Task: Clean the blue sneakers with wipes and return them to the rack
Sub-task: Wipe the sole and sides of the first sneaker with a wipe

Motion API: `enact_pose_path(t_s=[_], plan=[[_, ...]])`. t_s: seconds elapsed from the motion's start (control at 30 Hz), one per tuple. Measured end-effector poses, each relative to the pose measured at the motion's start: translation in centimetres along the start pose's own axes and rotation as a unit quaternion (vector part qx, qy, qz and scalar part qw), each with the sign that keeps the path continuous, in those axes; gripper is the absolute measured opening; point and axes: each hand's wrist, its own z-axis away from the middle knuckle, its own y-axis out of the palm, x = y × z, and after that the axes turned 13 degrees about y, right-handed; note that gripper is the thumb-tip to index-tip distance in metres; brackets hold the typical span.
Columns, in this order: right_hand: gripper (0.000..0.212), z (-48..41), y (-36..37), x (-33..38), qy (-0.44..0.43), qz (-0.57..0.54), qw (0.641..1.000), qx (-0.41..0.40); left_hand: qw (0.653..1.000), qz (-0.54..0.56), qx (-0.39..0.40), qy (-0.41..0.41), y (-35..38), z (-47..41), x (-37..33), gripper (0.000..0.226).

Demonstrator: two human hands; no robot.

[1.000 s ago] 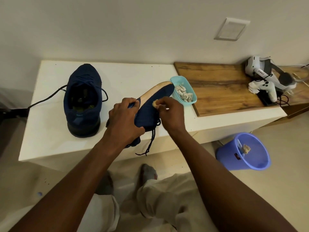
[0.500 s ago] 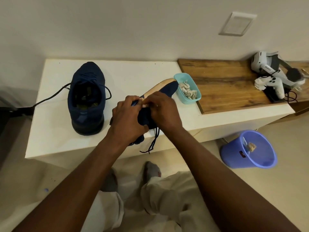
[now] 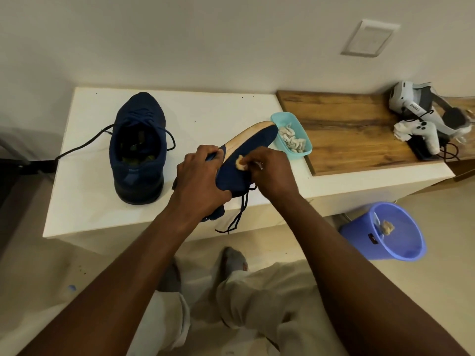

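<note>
The blue sneakers were apart in the head view: one sneaker [image 3: 137, 147] stood upright on its sole on the white bench [image 3: 84, 201], toe to the wall, while the held sneaker [image 3: 244, 160] lay tipped on its side just right of it, near the bench's front edge, its pale sole [image 3: 246, 136] turned up and left. The left hand [image 3: 200, 181] was clenched around the heel end of the held sneaker, steadying it. The fingers of the right hand [image 3: 272, 173] pinched a small wad of wipe [image 3: 240, 161] and pressed it against the dark blue side, just below the sole line. Touching the toe of the held sneaker sat a teal tub [image 3: 305, 150] holding more folded wipes, and on the floor to the right of the bench stood a blue bin [image 3: 385, 232] with a used wipe inside. A loose lace [image 3: 239, 214] hung from the held sneaker over the bench's front edge. The step in hand seemed to be wiping the upper of this sneaker. The next move likely called for working the wipe along the side toward the toe, turning the sneaker with the left hand to reach other faces, then dropping the wipe in the bin. No rack was in view.
</note>
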Motion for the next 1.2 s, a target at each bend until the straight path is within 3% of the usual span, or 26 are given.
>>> enact_pose_path(t_s=[0.07,0.1,0.23,0.43,0.6,0.67,0.77,0.83,0.9,1.0,1.07,1.2], plan=[[0.020,-0.2,-0.3,-0.7,0.064,0.008,0.998,-0.002,1.000,-0.002,-0.001,-0.001,-0.1,-0.1,0.1,0.084],[0.020,0.1,-0.1,-0.2,0.049,0.013,0.999,0.002,1.000,0.000,-0.001,-0.003,-0.1,-0.1,0.1,0.083],[0.020,2.1,0.7,3.1,-0.111,0.035,0.992,0.051,1.000,0.011,-0.012,-0.007,-0.1,-0.1,0.0,0.078],[0.018,-0.4,-0.1,-0.8,0.076,0.040,0.996,0.004,1.000,-0.008,0.000,-0.004,0.1,0.0,0.1,0.084],[0.016,1.6,0.8,3.5,-0.097,0.026,0.994,0.036,1.000,0.014,-0.015,-0.011,0.1,-0.1,0.1,0.079],[0.017,0.8,0.5,2.6,-0.062,0.008,0.998,0.024,1.000,0.005,-0.007,-0.008,0.1,0.0,0.0,0.081],[0.019,-1.1,-0.9,-0.6,0.061,-0.015,0.997,-0.049,1.000,-0.003,-0.004,-0.007,0.1,0.0,0.0,0.083],[0.021,-1.5,-1.2,-0.9,0.079,-0.028,0.994,-0.069,1.000,0.000,-0.007,-0.006,0.1,-0.1,0.0,0.083],[0.022,-1.1,-0.8,1.1,0.010,-0.013,0.999,-0.036,1.000,-0.004,-0.002,-0.008,0.2,-0.1,0.0,0.083],[0.021,-0.9,0.2,3.0,-0.111,0.101,0.989,0.008,1.000,-0.005,0.001,-0.009,0.2,-0.1,0.0,0.083],[0.027,-2.3,-0.3,2.0,-0.079,0.109,0.990,-0.038,1.000,-0.007,0.004,-0.010,0.2,-0.1,0.0,0.083],[0.025,-4.0,-1.5,-1.2,0.055,0.015,0.989,-0.138,1.000,-0.012,0.004,-0.009,0.2,-0.1,0.1,0.083]])
